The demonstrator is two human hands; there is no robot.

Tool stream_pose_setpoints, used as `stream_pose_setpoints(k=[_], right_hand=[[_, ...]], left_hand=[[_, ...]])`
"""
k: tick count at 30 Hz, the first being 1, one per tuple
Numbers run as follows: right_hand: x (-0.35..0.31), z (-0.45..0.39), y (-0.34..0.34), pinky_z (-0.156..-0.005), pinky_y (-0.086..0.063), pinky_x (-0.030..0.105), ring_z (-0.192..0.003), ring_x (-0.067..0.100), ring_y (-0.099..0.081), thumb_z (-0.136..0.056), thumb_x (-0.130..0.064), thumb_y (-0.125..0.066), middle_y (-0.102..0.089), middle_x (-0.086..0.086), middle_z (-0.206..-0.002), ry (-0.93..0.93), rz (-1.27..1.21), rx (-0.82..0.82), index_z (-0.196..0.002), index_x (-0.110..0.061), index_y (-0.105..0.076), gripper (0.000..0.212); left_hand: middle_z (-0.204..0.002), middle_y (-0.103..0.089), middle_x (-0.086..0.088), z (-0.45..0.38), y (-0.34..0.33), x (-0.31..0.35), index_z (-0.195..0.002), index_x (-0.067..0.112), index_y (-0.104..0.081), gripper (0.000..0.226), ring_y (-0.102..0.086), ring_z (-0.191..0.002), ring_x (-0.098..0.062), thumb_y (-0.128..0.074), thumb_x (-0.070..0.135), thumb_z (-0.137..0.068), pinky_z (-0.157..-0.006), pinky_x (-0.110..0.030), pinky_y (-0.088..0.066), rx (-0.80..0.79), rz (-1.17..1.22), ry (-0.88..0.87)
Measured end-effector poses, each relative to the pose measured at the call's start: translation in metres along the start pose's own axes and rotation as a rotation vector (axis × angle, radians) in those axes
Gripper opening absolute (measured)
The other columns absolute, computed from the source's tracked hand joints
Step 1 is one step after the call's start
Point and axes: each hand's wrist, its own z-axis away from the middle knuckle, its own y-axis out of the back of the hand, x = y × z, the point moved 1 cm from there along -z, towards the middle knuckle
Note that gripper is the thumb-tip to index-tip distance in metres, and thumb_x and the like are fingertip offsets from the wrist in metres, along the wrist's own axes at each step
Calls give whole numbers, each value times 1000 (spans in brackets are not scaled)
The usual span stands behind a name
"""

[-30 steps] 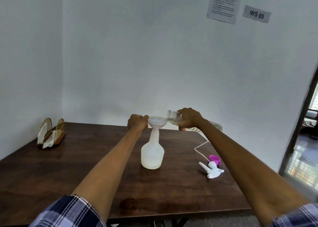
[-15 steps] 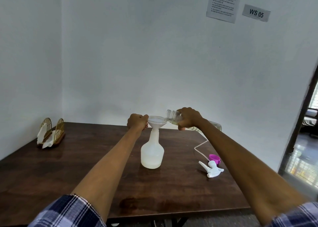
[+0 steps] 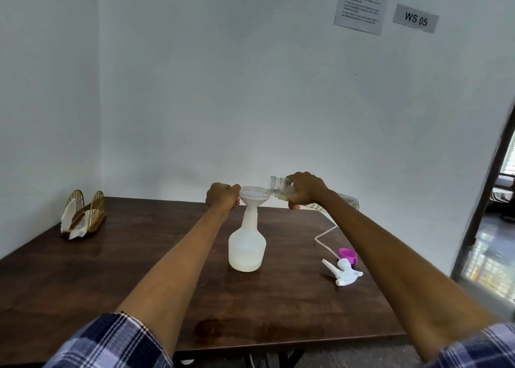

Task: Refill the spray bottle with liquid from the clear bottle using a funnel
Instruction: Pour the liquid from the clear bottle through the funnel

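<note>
— On the dark wooden table (image 3: pixel 278 312), what do you count?

— From my head view: one translucent white spray bottle (image 3: pixel 247 249), round-bodied and slim-necked, at the middle, one white funnel (image 3: pixel 253 197) seated in its neck. My left hand (image 3: pixel 223 197) is closed on the funnel's rim. My right hand (image 3: pixel 305 190) grips one clear bottle (image 3: pixel 280 187), tipped nearly level, mouth over the funnel.

— Anything else?

— One white trigger sprayer (image 3: pixel 345 274) lying right, one purple cap (image 3: pixel 348 254) beside it.
</note>
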Motion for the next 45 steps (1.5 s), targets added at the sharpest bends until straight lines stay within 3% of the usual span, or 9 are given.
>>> stream_pose_setpoints(k=[5,10,15,20,34,38,45], right_hand=[[-2,1,2,-52,-28,19,-78,21,-52,-56,-12,-73,-56,-2,-84,4,1,-9,-102,-13,-62,47],[-2,1,2,-52,-28,19,-80,21,-52,-58,-14,-74,-59,0,-90,10,6,-5,-105,-13,-62,48],[-2,0,2,-52,-28,19,-80,21,-52,-57,-14,-74,-56,-2,-88,12,21,-5,-105,-13,-61,49],[-2,0,3,-52,-26,19,-82,21,-50,-58,-14,-74,-54,-3,-90,17,30,-6,-106,-14,-60,51],[-2,0,2,-56,-30,21,-83,20,-51,-57,-13,-74,-53,-5,-89,22,43,1,-107,-17,-59,53],[-2,0,2,-57,-30,21,-82,20,-51,-57,-13,-74,-53,-5,-88,23,38,1,-107,-16,-59,53],[-2,0,2,-56,-29,20,-82,20,-51,-56,-14,-75,-55,-4,-88,21,36,1,-110,-17,-59,56]], left_hand=[[-32,-50,4,0,0,-2,-46,11,-52,35,-49,-35,-9,-54,12,-81,-55,-22,-42,-2,16,3],[-24,-45,8,0,0,-1,-45,11,-52,36,-50,-43,-16,-54,12,-81,-62,-25,-43,-2,14,-1],[-29,-48,5,0,-1,-2,-45,11,-51,36,-50,-43,-16,-54,12,-81,-62,-24,-43,2,24,1],[-50,-54,-3,0,0,-1,-47,10,-51,36,-50,-45,-16,-53,12,-83,-62,-24,-42,-1,16,-10],[-45,-53,-1,2,0,-1,-47,10,-52,35,-50,-44,-16,-53,13,-81,-63,-25,-44,11,3,-3],[-49,-54,-3,2,0,0,-46,10,-51,36,-49,-44,-15,-53,13,-82,-56,-23,-40,8,-11,-11],[-50,-54,-4,1,0,0,-47,10,-51,34,-50,-45,-16,-53,13,-81,-61,-24,-42,8,-1,-1]])
